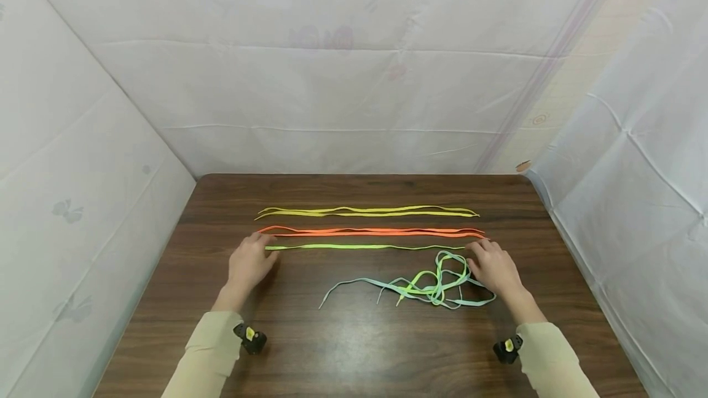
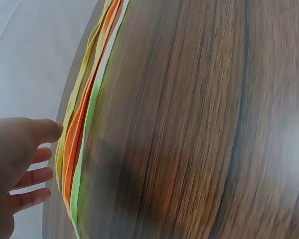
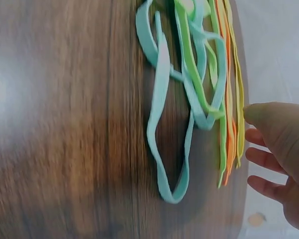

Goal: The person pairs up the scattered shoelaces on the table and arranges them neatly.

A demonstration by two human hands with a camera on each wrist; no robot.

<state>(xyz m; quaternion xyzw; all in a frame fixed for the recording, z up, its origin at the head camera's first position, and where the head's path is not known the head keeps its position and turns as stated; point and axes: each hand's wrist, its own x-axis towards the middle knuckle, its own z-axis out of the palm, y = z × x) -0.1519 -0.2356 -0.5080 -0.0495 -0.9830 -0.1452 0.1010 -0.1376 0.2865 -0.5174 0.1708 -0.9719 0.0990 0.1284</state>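
Flat shoelaces lie on a brown wooden table. A single green shoelace stretches straight across, nearest me of the rows. Behind it run orange shoelaces, then yellow shoelaces. At the left end of the green lace is my left hand, thumb and fingers apart in the left wrist view with nothing between them. My right hand hovers by the right ends, its fingers spread and holding nothing in the right wrist view. Between the hands and closer to me sits a loose tangle of light blue shoelace and green shoelace.
The dark wooden table meets a white sheet-covered wall at its back edge. More white sheeting hangs at the left and right. Each wrist carries a small black camera.
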